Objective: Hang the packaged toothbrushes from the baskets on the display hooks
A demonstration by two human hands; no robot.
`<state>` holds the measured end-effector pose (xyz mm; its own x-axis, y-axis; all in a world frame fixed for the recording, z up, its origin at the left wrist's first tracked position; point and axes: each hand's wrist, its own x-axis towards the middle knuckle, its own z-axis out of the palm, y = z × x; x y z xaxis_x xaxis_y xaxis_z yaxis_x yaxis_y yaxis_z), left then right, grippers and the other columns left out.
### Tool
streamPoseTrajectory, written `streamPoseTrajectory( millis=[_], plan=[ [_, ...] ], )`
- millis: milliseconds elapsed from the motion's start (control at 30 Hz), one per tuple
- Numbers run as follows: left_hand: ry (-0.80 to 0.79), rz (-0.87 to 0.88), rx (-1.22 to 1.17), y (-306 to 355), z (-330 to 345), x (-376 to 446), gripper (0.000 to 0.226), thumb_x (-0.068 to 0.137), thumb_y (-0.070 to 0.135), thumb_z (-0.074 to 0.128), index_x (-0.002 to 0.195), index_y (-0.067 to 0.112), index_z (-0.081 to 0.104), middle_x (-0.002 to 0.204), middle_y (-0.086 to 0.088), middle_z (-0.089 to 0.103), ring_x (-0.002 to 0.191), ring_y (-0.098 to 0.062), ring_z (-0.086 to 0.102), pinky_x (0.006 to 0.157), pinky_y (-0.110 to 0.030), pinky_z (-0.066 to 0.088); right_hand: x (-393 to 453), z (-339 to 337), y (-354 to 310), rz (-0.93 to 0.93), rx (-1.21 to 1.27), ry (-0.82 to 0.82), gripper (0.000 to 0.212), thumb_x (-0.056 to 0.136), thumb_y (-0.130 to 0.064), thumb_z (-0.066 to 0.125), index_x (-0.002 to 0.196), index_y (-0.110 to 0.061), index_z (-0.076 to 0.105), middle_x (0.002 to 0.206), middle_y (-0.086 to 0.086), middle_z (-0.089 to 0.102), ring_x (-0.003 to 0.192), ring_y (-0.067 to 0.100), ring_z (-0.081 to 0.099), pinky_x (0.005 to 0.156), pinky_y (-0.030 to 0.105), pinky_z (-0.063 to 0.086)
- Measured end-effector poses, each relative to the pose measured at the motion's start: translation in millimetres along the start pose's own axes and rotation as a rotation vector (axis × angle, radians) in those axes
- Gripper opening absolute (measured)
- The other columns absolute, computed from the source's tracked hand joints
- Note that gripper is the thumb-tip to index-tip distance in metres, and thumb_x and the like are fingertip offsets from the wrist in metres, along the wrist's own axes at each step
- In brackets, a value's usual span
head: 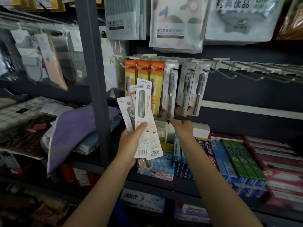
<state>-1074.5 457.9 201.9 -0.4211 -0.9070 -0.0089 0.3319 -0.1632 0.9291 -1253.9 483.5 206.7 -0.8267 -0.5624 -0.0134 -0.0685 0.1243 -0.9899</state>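
My left hand grips a fanned bundle of white packaged toothbrushes, held upright in front of the display. My right hand reaches up, and its fingertips touch the bottom edge of a white toothbrush pack that hangs on a hook. Orange and yellow toothbrush packs hang to its left. Two grey packs hang to its right. A row of bare display hooks runs off to the right. No basket shows in this view.
Toothpaste boxes fill the shelf below the hooks. Large packaged goods hang above. A dark upright post divides this bay from folded cloth and towels on the left shelves.
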Motion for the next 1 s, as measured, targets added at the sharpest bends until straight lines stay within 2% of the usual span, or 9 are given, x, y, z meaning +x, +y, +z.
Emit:
streamPoseTrajectory(
  millis=[133, 300, 433, 533, 667, 733, 833, 900, 1000],
  plan=[
    [-0.032, -0.004, 0.011, 3.5, -2.9, -8.4, 0.022, 0.099, 0.036, 0.061, 0.116, 0.025, 0.070, 0.098, 0.004, 0.079, 0.090, -0.013, 0.076, 0.079, -0.037, 0.059, -37.9, -2.7, -8.2, -0.147, 0.080, -0.123, 0.019, 0.100, -0.021, 0.059, 0.113, -0.008, 0.063, 0.096, 0.003, 0.066, 0.081, 0.014, 0.063, 0.070, 0.027, 0.047],
    [-0.082, 0.183, 0.137, 4.0, -1.1, -21.3, 0.022, 0.098, 0.024, 0.064, 0.119, 0.030, 0.068, 0.104, 0.003, 0.078, 0.096, -0.014, 0.074, 0.083, -0.034, 0.059, -82.1, 10.0, -27.3, -0.348, -0.029, -0.303, 0.039, 0.090, -0.049, 0.071, 0.105, -0.015, 0.059, 0.094, 0.001, 0.062, 0.082, 0.012, 0.061, 0.067, 0.024, 0.047],
    [-0.069, 0.279, 0.298, -1.0, 1.7, -26.3, 0.026, 0.097, 0.024, 0.066, 0.121, 0.031, 0.068, 0.105, 0.008, 0.076, 0.098, -0.008, 0.072, 0.092, -0.038, 0.059, -96.0, 13.5, -22.5, -0.372, -0.058, -0.295, 0.043, 0.090, -0.042, 0.073, 0.115, -0.014, 0.052, 0.099, -0.006, 0.059, 0.087, 0.005, 0.060, 0.068, 0.015, 0.048],
    [-0.073, 0.251, 0.269, -1.7, 3.4, -29.7, 0.028, 0.094, 0.025, 0.069, 0.122, 0.030, 0.068, 0.106, 0.006, 0.076, 0.100, -0.009, 0.072, 0.093, -0.041, 0.058, -99.1, 9.8, -20.1, -0.411, -0.068, -0.284, 0.029, 0.094, -0.035, 0.069, 0.110, -0.013, 0.060, 0.097, -0.003, 0.064, 0.087, 0.010, 0.063, 0.066, 0.016, 0.049],
    [-0.147, 0.278, 0.257, 2.9, 6.8, -33.3, 0.035, 0.087, 0.021, 0.076, 0.120, 0.027, 0.067, 0.106, 0.010, 0.076, 0.101, -0.005, 0.071, 0.089, -0.029, 0.057, -97.4, -3.6, -20.3, -0.408, -0.005, -0.317, 0.023, 0.099, -0.028, 0.057, 0.107, -0.008, 0.067, 0.101, 0.014, 0.070, 0.094, 0.027, 0.067, 0.081, 0.039, 0.056],
    [-0.163, 0.294, 0.266, 2.5, 11.2, -34.1, 0.037, 0.086, 0.022, 0.077, 0.121, 0.028, 0.067, 0.108, 0.011, 0.076, 0.103, -0.005, 0.071, 0.091, -0.029, 0.056, -98.4, -8.8, -20.8, -0.431, 0.007, -0.320, 0.023, 0.101, -0.024, 0.051, 0.102, -0.005, 0.065, 0.092, 0.013, 0.067, 0.084, 0.019, 0.064, 0.075, 0.037, 0.054],
    [-0.158, 0.271, 0.262, 0.3, 16.3, -33.6, 0.030, 0.089, 0.028, 0.074, 0.118, 0.033, 0.067, 0.109, 0.012, 0.075, 0.104, -0.004, 0.070, 0.095, -0.030, 0.054, -99.9, -15.6, -23.2, -0.433, 0.023, -0.287, 0.025, 0.104, -0.015, 0.046, 0.084, -0.013, 0.060, 0.074, -0.003, 0.057, 0.065, 0.000, 0.052, 0.062, 0.018, 0.043],
    [-0.145, 0.242, 0.263, -0.8, 18.9, -31.5, 0.020, 0.092, 0.031, 0.071, 0.112, 0.035, 0.068, 0.108, 0.013, 0.076, 0.104, -0.005, 0.070, 0.096, -0.033, 0.054, -97.5, -19.3, -22.6, -0.406, 0.019, -0.235, 0.036, 0.106, -0.016, 0.045, 0.070, -0.015, 0.050, 0.063, -0.005, 0.047, 0.052, -0.001, 0.042, 0.055, 0.020, 0.036],
    [-0.066, 0.258, 0.274, -1.9, 23.1, -27.3, 0.019, 0.093, 0.017, 0.070, 0.102, 0.034, 0.070, 0.097, 0.015, 0.077, 0.094, -0.001, 0.071, 0.088, -0.028, 0.055, -92.7, -24.8, -20.1, -0.413, 0.024, -0.238, 0.038, 0.107, -0.024, 0.047, 0.074, -0.006, 0.051, 0.063, 0.002, 0.044, 0.054, 0.006, 0.042, 0.056, 0.024, 0.036]
  ],
)
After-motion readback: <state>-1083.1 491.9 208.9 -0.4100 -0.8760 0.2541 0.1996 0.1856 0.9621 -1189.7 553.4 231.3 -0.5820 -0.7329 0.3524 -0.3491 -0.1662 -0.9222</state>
